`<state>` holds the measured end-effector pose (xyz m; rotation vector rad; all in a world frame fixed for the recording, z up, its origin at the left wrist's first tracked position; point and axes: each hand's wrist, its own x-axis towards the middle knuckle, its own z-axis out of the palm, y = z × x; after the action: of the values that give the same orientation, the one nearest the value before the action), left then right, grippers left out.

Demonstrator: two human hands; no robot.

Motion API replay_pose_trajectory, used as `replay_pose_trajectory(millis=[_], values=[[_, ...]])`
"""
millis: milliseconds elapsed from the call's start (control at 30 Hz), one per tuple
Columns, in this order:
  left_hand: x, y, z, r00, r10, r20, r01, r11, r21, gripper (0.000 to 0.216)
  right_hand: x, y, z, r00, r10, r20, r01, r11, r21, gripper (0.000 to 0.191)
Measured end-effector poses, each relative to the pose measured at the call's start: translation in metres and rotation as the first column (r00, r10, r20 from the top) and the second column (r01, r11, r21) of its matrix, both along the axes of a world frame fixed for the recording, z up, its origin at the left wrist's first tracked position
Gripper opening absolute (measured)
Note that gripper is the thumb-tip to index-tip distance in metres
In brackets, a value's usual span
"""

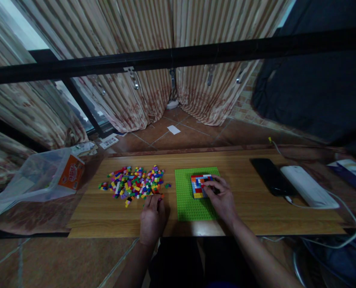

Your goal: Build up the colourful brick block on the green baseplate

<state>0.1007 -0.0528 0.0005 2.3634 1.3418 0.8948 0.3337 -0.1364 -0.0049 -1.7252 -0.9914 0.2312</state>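
On the green baseplate (184, 200) stands a low square build of toy bricks (198, 191) in red, blue, white and yellow. My right hand (224, 200) reaches over its right side, thumb and index finger pinched together on top of it. Whatever is between those fingertips is too small to make out. To the left lies a loose pile of small coloured bricks (138, 184). At the pile's near right edge, my left hand (152, 218) rests with curled, closed fingers; a small brick may be in them, but the fingertips are partly hidden.
A black phone (270, 176) and a white power bank (308, 188) with a cable lie on the right of the wooden table (105, 220). Left of the table is a clear plastic box (42, 176) with an orange label. A dark metal bar (171, 58) crosses beyond, before curtains.
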Motion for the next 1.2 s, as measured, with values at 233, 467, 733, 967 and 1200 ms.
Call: replay_pose_trajectory(millis=[233,467,733,967,1200], values=[[0.000,0.000,0.000,1.000,0.001,0.009,-0.001,1.000,-0.005,0.017,0.000,0.004,-0.001,0.997,-0.042,-0.059,0.042,0.999,-0.010,0.013],[0.000,0.000,0.000,1.000,-0.004,0.004,0.004,1.000,-0.011,0.016,-0.005,0.009,0.004,0.987,-0.089,-0.137,0.086,0.996,-0.026,0.010],[-0.001,-0.001,-0.002,1.000,-0.004,-0.004,0.004,1.000,-0.010,0.014,-0.009,0.012,0.005,0.981,-0.113,-0.156,0.107,0.993,-0.046,0.011],[-0.001,-0.005,-0.005,0.997,-0.027,0.066,0.026,0.999,0.030,0.016,0.001,0.003,0.000,0.994,-0.071,-0.082,0.066,0.996,-0.064,0.022],[-0.003,-0.011,-0.004,0.977,-0.010,0.212,-0.016,0.993,0.121,0.022,-0.026,-0.008,0.015,0.992,-0.047,0.116,0.043,0.998,0.042,0.023]])
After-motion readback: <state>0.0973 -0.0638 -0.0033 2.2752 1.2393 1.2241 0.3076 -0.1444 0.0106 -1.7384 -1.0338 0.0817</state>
